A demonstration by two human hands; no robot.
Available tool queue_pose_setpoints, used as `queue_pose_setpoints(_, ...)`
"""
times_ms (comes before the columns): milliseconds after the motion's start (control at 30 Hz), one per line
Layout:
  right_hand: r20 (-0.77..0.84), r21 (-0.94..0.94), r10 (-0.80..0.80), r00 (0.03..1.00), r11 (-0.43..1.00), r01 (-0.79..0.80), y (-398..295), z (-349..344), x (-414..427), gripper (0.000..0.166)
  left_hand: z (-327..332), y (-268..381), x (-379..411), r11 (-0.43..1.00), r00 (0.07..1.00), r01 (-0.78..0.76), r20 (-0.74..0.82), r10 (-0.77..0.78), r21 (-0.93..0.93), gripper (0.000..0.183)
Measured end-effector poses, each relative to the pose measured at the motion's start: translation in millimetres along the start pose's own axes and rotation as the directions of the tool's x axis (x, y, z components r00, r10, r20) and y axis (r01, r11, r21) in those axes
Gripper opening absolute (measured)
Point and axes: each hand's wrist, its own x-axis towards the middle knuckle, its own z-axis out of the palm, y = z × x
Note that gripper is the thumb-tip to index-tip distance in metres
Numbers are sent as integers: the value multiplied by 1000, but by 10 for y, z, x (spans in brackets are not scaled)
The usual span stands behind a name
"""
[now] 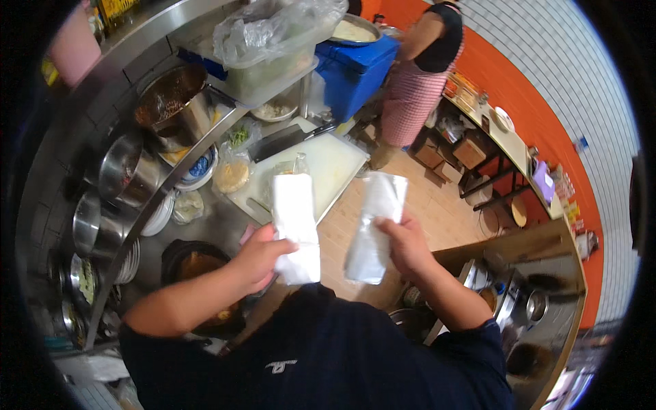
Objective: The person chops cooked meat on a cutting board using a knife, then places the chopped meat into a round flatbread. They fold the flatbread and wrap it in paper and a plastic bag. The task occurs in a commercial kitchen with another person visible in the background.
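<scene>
My left hand (259, 259) grips a flat, folded white packet (296, 215), with the thumb lying across its face. It looks like plastic, but glare hides its detail. In my right hand (410, 246) is a stack of folded, silvery translucent plastic (376, 225), perhaps bags, pinched under the thumb. The two bundles are held upright and apart in front of my chest. Beyond the white packet, a white cutting board (330, 159) lies on the steel counter (220, 225). A cleaver (282, 142) with a black handle rests at the board's far side.
Steel pots (128, 169) and a bagged plastic tub (271, 77) stand on the left shelving. A dark pan (197, 261) sits by my left forearm. At the back, a person in a checked apron (410, 102) stands beside a blue cooler box (353, 72). A cooking station (512, 292) is right.
</scene>
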Motion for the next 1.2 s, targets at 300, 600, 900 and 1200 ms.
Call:
queue_pose_setpoints(300, -42, 177, 117, 992, 978, -108, -146, -1357, 1320, 22, 513, -422, 2451, 959, 938, 142, -342, -50, 247, 39)
queue_pose_setpoints(600, 474, -21, 292, 831, 947, -321, -216, -2121, 3062, 23, 166, -677, 3733, 508, 479, 247, -560, 676, 825, 48)
queue_pose_setpoints(900, 854, 14, 224, 470, 892, -451, -731, -1669, 3718, 32, 1733, 110, 3591, 951, 940, -273, -252, 230, -149, 58)
queue_pose_setpoints(1200, 755, -150, 32, 655, 981, 126, -876, -1521, 3924, 47, 1599, 496, 3523, 887, 921, -189, -238, 309, 423, 57)
